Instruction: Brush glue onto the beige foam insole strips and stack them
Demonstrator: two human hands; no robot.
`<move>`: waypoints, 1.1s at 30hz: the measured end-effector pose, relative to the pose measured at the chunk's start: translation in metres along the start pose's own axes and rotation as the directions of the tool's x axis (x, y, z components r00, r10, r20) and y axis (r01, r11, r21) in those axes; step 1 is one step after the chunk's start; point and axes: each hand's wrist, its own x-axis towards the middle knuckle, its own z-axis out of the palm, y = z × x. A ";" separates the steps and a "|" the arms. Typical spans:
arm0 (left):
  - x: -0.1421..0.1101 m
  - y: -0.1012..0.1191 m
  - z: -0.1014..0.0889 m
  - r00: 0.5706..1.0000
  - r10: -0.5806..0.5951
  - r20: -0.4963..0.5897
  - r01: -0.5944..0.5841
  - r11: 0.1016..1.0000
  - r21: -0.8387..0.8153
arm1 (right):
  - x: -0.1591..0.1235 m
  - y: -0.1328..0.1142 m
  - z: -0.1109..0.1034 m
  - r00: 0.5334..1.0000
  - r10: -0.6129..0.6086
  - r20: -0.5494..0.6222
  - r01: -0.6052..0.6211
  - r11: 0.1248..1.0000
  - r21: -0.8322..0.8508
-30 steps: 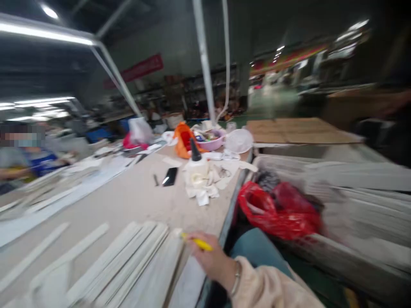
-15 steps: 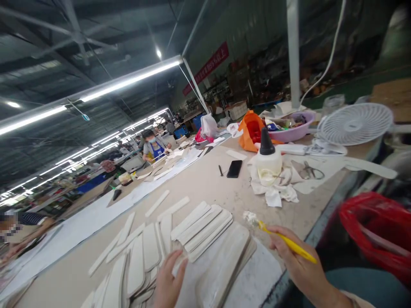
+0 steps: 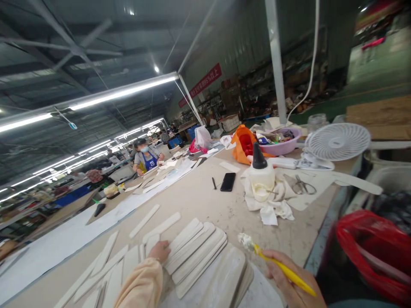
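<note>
My right hand (image 3: 290,273) is closed around a yellow-handled brush (image 3: 284,267), its bristles coated in a white substance and held just above the table. Over at the fanned pile of off-white flat strips (image 3: 195,252), my left hand (image 3: 160,251) rests by the pile's upper left edge with its fingers curled. What lies between those fingers is hidden. More strips (image 3: 107,256) lie loose to the left of my sleeve. Between my hands, a stack of wider, rounded pieces (image 3: 229,271) with a wet-looking, shiny top sits on white paper.
Beyond the brush stands a white bottle (image 3: 261,173) with a black nozzle, on crumpled cloth. A phone (image 3: 227,182), scissors (image 3: 303,185), an orange bag (image 3: 242,143), a purple basin (image 3: 282,145) and a white fan (image 3: 340,141) lie around it. A red bag (image 3: 366,248) is at right.
My left hand has moved forward onto the upper edge of the strips, its fingers going from spread to curled. My right hand still holds the brush. The camera view has shifted.
</note>
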 end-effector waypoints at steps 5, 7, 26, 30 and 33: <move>0.002 -0.005 -0.006 0.997 -0.021 0.078 0.020 1.000 0.016 | 0.001 -0.001 0.003 0.998 -0.069 0.005 0.069 0.997 -0.028; -0.002 -0.001 -0.009 0.998 -0.017 0.056 0.017 1.000 -0.001 | 0.000 0.000 0.004 0.997 -0.076 0.016 0.076 0.996 -0.040; -0.201 0.053 -0.013 0.952 0.219 -0.214 -0.306 0.665 -0.681 | -0.011 -0.004 0.028 0.963 0.242 0.120 -0.269 0.904 0.331; -0.225 0.083 0.018 0.957 0.207 -0.202 -0.287 0.588 -0.756 | -0.019 -0.018 0.048 0.915 0.347 0.207 -0.399 0.858 0.324; -0.228 0.091 0.035 0.959 0.190 -0.210 -0.281 0.533 -0.798 | -0.020 -0.024 0.057 0.891 0.390 0.233 -0.446 0.849 0.283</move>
